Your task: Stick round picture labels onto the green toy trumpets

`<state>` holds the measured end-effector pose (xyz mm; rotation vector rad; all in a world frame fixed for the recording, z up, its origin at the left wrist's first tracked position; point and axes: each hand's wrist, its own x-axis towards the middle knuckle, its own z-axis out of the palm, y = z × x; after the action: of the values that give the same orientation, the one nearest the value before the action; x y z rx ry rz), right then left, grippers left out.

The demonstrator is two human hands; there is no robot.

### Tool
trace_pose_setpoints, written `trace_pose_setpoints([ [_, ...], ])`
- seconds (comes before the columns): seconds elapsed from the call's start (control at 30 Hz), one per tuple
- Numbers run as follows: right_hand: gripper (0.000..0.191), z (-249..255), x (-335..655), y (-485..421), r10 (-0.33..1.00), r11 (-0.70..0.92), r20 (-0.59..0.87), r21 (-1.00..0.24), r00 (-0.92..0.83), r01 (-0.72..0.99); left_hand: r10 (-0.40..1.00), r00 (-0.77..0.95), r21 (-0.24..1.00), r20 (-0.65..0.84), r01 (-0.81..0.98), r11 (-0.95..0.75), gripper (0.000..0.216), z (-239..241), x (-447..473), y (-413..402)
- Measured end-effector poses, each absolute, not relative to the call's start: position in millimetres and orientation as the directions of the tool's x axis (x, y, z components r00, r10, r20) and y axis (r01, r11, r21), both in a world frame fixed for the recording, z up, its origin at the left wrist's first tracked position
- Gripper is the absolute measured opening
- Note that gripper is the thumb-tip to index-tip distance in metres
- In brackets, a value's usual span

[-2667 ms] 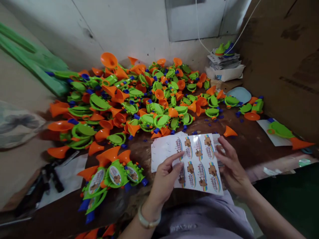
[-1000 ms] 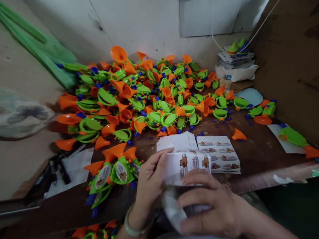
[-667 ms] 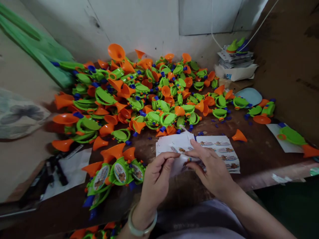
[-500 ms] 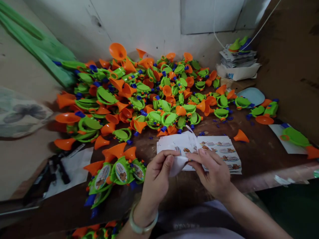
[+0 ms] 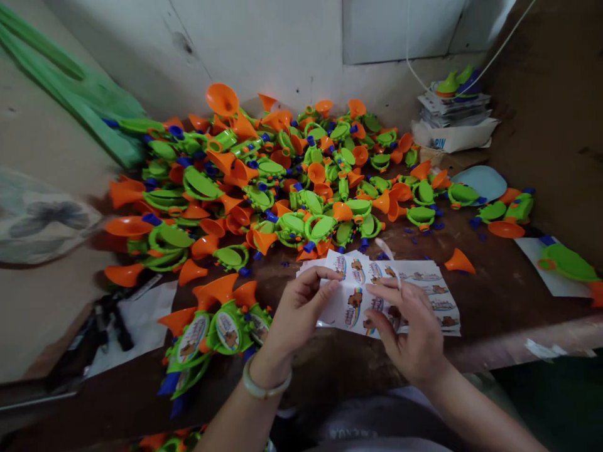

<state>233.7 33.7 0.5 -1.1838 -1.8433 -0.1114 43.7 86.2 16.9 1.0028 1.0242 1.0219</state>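
My left hand [image 5: 306, 307] pinches the left side of a white sticker sheet [image 5: 354, 300] between thumb and fingers. The sheet carries printed brown figures with rainbow stripes and lettering. Over its right part is my right hand [image 5: 412, 320], its thumb and forefinger apart. A thin curled white strip [image 5: 385, 249] rises by the right hand; whether it is attached to the sheet is unclear. Beneath lies another printed sheet [image 5: 436, 292] on the table. To the left stand several green and orange toy trumpets [image 5: 228, 326] with oval stickers on their sides.
A large heap of unstickered toy trumpets [image 5: 282, 182] covers the back of the brown table [image 5: 499, 301]. A pale blue lid-like piece [image 5: 483, 182] and a paper stack [image 5: 455, 113] sit back right. One orange horn piece [image 5: 459, 261] lies alone. Dark tools [image 5: 115, 323] rest at left.
The sheet was folded between both hands; now it is opened flat with its prints showing. My right fingers have spread apart, and the curled strip has shifted right.
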Motion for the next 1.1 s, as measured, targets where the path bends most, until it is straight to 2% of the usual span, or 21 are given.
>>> trace_pose_setpoints([
  [0.1, 0.028, -3.6, 231.9, 41.4, 0.679, 0.518, 0.721, -0.340, -0.136, 0.785, 0.958, 0.221, 0.963, -0.182, -0.159, 0.219, 0.038, 17.9, 48.0, 83.2],
  [0.27, 0.048, -10.8, 229.9, 50.1, 0.551, 0.622, 0.826, -0.313, -0.117, 0.718, 0.969, 0.204, 0.969, -0.138, -0.175, 0.175, 0.037, 13.8, 53.2, 84.0],
  [0.33, 0.049, -10.2, 229.5, 45.3, 0.543, 0.661, 0.828, -0.318, -0.141, 0.680, 0.974, 0.215, 0.993, -0.072, -0.073, 0.090, 0.031, 8.4, 52.2, 90.6],
  [0.4, 0.043, -7.9, 227.6, 35.2, 0.535, 0.750, 0.804, -0.309, -0.261, 0.585, 0.958, 0.284, 0.985, 0.039, 0.149, -0.084, 0.025, 1.1, 50.1, 101.8],
  [0.47, 0.035, -5.4, 224.3, 23.8, 0.505, 0.847, 0.748, -0.334, -0.431, 0.414, 0.919, 0.380, 0.904, 0.108, 0.347, -0.250, 0.020, -6.2, 47.9, 116.1],
  [0.53, 0.031, -4.0, 220.7, 15.7, 0.484, 0.875, 0.699, -0.398, -0.526, 0.276, 0.904, 0.409, 0.818, 0.126, 0.472, -0.327, 0.016, -10.7, 46.7, 130.8],
  [0.6, 0.031, -3.6, 217.5, 13.4, 0.558, 0.827, 0.653, -0.489, -0.512, 0.277, 0.923, 0.354, 0.737, 0.150, 0.583, -0.343, 0.021, -11.0, 47.2, 144.8],
  [0.67, 0.043, -3.6, 214.8, 15.3, 0.641, 0.765, 0.640, -0.576, -0.424, 0.288, 0.941, 0.277, 0.639, 0.193, 0.693, -0.335, 0.029, -7.9, 50.0, 159.3],
  [0.73, 0.064, -3.2, 212.0, 18.0, 0.694, 0.717, 0.633, -0.651, -0.344, 0.249, 0.947, 0.229, 0.555, 0.226, 0.768, -0.319, 0.041, -4.6, 55.7, 175.6],
  [0.83, 0.078, -1.4, 208.6, 19.1, 0.705, 0.703, 0.627, -0.682, -0.331, 0.202, 0.952, 0.212, 0.481, 0.222, 0.825, -0.296, 0.060, -3.4, 67.9, 201.1],
  [0.93, 0.075, -0.1, 211.7, 19.1, 0.718, 0.688, 0.616, -0.698, -0.324, 0.197, 0.958, 0.190, 0.518, 0.212, 0.810, -0.276, 0.065, -1.0, 76.0, 220.4],
  [1.03, 0.071, 1.7, 224.2, 22.4, 0.762, 0.645, 0.613, -0.745, -0.207, 0.171, 0.963, 0.060, 0.661, 0.261, 0.716, -0.224, 0.062, 10.8, 68.4, 227.9],
  [1.1, 0.069, 5.1, 233.3, 25.5, 0.794, 0.607, 0.596, -0.790, -0.120, 0.091, 0.958, -0.079, 0.784, 0.275, 0.595, -0.176, 0.051, 21.4, 55.8, 223.5],
])
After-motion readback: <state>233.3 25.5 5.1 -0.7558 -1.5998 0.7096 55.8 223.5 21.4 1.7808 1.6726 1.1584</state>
